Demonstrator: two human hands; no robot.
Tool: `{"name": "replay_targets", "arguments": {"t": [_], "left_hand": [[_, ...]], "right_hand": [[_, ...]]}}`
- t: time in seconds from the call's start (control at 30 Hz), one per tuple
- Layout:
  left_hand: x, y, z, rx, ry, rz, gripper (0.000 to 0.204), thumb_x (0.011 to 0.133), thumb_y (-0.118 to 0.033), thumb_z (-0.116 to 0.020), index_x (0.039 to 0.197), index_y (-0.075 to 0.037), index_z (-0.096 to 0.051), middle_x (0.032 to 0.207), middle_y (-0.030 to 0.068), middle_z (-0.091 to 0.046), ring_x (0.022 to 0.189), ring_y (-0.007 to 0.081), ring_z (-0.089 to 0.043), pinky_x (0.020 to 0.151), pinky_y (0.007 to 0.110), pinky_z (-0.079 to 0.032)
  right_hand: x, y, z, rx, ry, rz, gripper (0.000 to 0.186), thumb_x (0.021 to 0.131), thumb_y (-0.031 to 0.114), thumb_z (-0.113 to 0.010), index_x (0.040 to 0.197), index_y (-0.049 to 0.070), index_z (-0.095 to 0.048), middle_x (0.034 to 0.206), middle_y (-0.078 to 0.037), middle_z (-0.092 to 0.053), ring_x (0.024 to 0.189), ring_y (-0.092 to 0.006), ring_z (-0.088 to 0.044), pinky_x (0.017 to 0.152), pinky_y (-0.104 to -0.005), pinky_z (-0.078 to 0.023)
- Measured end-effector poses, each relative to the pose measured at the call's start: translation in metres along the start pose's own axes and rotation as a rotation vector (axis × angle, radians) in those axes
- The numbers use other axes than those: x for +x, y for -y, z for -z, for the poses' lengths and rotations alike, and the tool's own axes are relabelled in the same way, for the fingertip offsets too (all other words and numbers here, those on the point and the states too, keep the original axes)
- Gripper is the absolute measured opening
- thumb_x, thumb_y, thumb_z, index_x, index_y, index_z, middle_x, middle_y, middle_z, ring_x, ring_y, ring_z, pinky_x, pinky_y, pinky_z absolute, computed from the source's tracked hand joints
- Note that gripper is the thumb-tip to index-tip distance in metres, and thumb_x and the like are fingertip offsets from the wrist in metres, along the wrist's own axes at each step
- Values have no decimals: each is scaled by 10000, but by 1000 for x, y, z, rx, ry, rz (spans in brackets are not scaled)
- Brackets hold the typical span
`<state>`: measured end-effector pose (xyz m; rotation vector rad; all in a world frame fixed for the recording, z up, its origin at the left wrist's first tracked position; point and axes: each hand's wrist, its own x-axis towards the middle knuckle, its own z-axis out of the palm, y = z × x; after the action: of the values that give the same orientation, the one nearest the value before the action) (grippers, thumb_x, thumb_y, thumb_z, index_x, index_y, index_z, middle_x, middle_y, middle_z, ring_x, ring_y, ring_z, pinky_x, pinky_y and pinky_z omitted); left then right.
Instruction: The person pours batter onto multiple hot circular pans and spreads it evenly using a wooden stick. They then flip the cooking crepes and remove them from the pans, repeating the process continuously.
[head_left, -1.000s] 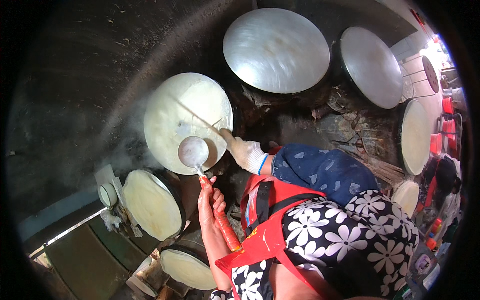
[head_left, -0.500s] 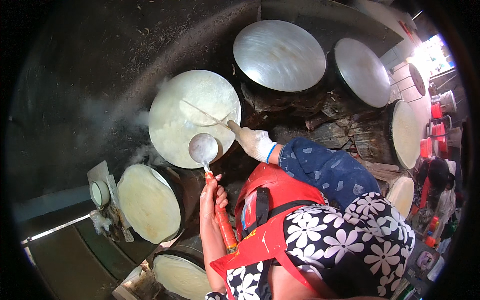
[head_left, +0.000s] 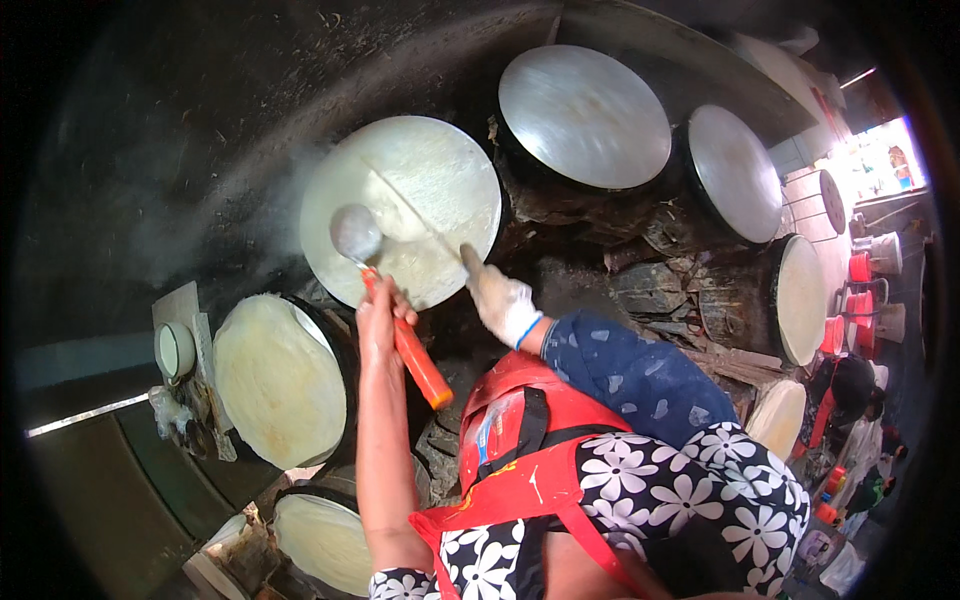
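Over the Hot Griddle, Both Our Hands at Work

Firmly we clench our left hand (head_left: 378,322) around the orange handle of a ladle (head_left: 372,270), its metal bowl just ahead over the batter-coated griddle (head_left: 420,190). Beside it, our gloved right hand (head_left: 500,298) grasps a thin spreading stick (head_left: 415,212) lying across that same pale disc. Beyond stand bare steel griddles (head_left: 585,115).

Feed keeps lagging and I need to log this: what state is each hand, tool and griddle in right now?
left hand: bare, gripping the ladle.
ladle: orange handle, bowl over the battered griddle.
right hand: white glove, holding a thin stick.
battered griddle: coated pale, steaming.
bare griddle: uncoated, grey.
near griddle: covered with a pale sheet.
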<state>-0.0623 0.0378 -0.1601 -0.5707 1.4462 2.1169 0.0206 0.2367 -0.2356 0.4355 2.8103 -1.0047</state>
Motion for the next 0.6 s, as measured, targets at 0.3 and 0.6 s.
{"name": "replay_targets", "arguments": {"t": [0.3,0.6], "left_hand": [[32,-36,9,59,23,79,240,1063,-270,-627,1000,-96,-474,768,11,-499,594,109,-497,517,290,-493],[-46,21,8,-137,-15,231,205,1087,-255,-541,1213,-100,-495,768,14,-487,547,108,-445,461,281,-409]], "right_hand": [[7,16,45,-31,211,169,580,1079,124,-493,1639,82,-350,949,-256,-689,890,-437,-699,767,-493,-546],[-57,-33,3,357,80,7,613,1073,191,-513,1659,107,-352,913,-224,-722,847,-390,-728,770,-481,-570]]}}
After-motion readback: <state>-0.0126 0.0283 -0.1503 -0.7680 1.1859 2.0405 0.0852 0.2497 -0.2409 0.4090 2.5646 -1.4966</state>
